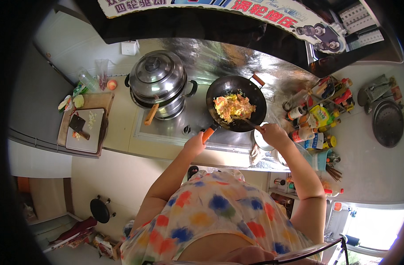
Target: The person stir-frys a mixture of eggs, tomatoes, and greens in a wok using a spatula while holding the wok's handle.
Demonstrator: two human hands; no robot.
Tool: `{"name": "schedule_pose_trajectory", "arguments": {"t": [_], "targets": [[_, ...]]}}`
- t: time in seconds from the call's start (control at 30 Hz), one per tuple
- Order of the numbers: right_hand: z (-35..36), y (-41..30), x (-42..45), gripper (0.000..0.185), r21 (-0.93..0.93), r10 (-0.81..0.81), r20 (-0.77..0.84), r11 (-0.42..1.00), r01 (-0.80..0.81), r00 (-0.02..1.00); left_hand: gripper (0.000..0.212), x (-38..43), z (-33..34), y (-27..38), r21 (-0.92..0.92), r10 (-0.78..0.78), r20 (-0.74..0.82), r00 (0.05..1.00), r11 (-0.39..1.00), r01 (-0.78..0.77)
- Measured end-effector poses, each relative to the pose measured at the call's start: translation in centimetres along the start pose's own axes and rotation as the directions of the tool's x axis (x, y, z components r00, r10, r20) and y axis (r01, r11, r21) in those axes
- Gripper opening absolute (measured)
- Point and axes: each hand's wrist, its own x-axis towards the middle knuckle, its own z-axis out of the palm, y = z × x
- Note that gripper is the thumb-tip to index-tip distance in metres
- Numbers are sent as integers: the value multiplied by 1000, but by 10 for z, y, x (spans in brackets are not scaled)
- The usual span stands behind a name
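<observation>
A black wok (218, 86) with a yellow and pinkish mix of food (233, 106) in it sits on the gas stove, right of center. My left hand (195, 144) is closed around the wok's orange handle (208, 133). With my right hand (275, 134) I hold a wooden-handled spatula (251, 123), its end down in the food at the wok's lower side. A white bowl (263, 140) stands partly behind my right hand. Left of the wok is a lidded steel steamer pot (159, 79), and a wooden handle (152, 114) sticks out in front of it.
At the left, a cleaver (77, 123) and chopped pieces lie on a white cutting board (84, 145), near a reddish fruit (111, 84). Bottles and a seasoning rack (321, 96) stand right of the stove, by a blue utensil holder (321, 160). A black range hood (202, 28) overhangs the back.
</observation>
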Motion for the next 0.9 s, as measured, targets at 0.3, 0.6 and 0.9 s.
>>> {"name": "schedule_pose_trajectory", "arguments": {"t": [0.3, 0.6, 0.9], "targets": [[62, -10, 20, 22, 299, 307, -116, 918, -262, 944, 54, 5, 2, -3, -14, 11, 1, 1000, 1000, -11], [128, 9, 38, 25, 894, 397, 7, 410, -184, 918, 53, 2, -5, 5, -39, -6, 21, 1000, 999, 7], [144, 31, 9, 27, 917, 286, 341, -310, -250, 896, 58, -2, -11, 8, -16, -10, 41, 999, 1000, 10]]}}
